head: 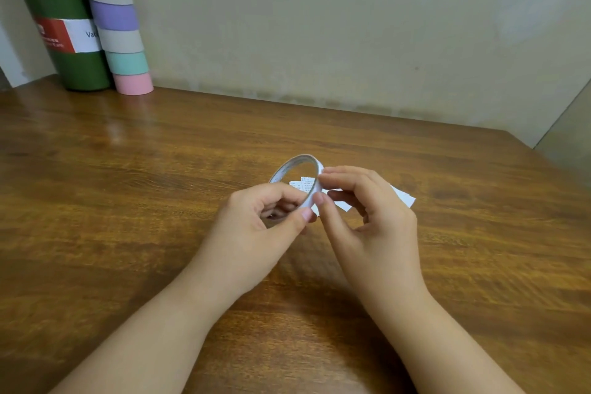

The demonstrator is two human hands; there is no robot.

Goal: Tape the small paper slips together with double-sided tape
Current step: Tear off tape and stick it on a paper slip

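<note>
A thin white roll of double-sided tape [299, 163] is held up above the wooden table [128, 201]. My left hand [259, 227] grips the roll's lower rim between thumb and fingers. My right hand [364, 214] pinches the roll's right edge with thumb and forefinger. Small printed paper slips [403, 196] lie on the table behind my hands. One slip shows through the roll's ring; the others are partly hidden by my right hand.
At the back left corner stand a green bottle [64, 41] with a red and white label and a tall tube [118, 25] striped in pastel colours. A beige wall [351, 25] runs along the table's far edge.
</note>
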